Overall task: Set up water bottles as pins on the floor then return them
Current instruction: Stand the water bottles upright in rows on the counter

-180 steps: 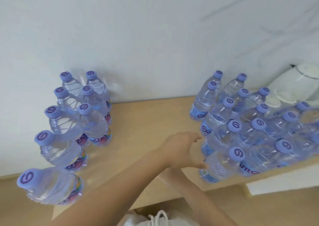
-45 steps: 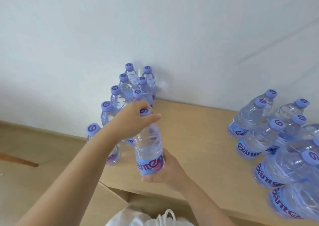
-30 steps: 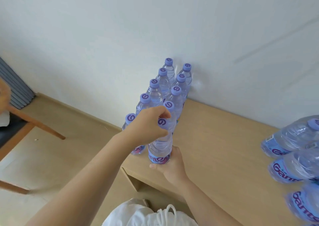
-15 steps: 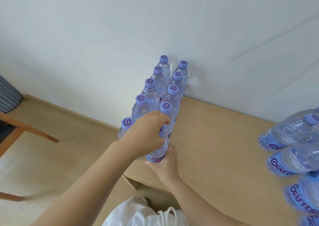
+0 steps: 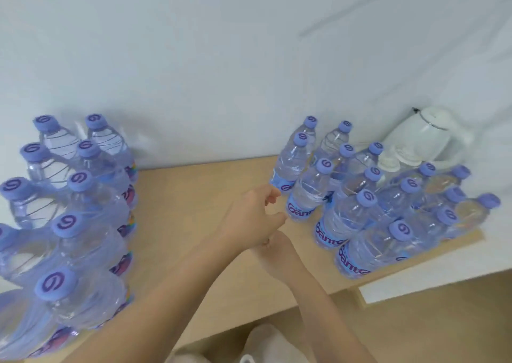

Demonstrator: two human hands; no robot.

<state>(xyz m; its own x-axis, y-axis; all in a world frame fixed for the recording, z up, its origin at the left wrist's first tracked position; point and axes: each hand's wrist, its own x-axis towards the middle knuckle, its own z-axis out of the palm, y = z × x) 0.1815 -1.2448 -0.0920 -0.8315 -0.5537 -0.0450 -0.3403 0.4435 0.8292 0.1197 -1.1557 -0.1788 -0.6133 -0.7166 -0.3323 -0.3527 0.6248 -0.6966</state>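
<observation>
Two groups of water bottles stand on a wooden shelf [image 5: 210, 196] against a white wall. One cluster [image 5: 69, 224] fills the left side of the frame, the other [image 5: 374, 196] sits at centre right, beside a white kettle [image 5: 426, 138] in the upper right. Every bottle is upright, its long axis vertical and its purple cap pointing up; toward the frame edges they only seem to lean outward, which looks like lens distortion.

Both hands are in the middle of the frame, over the bare strip between the clusters. The left hand [image 5: 250, 218] reaches toward the right cluster with loosely curled, slightly parted fingers, holding nothing, its fingertips just beside the nearest bottle [image 5: 307, 196] but apparently not on it. The right hand [image 5: 277, 247] lies under and behind the left wrist, largely hidden, so I cannot tell how its fingers are set; no bottle is visible in it.

The main risk is crowding. The right-hand bottles stand touching or nearly so, and a reach that clips one neck could topple several in a row. The front bottles stand close to the shelf's edge, so a sideways nudge could send one to the floor. Gripping the thin plastic too high would let a full bottle swing or slip.
</observation>
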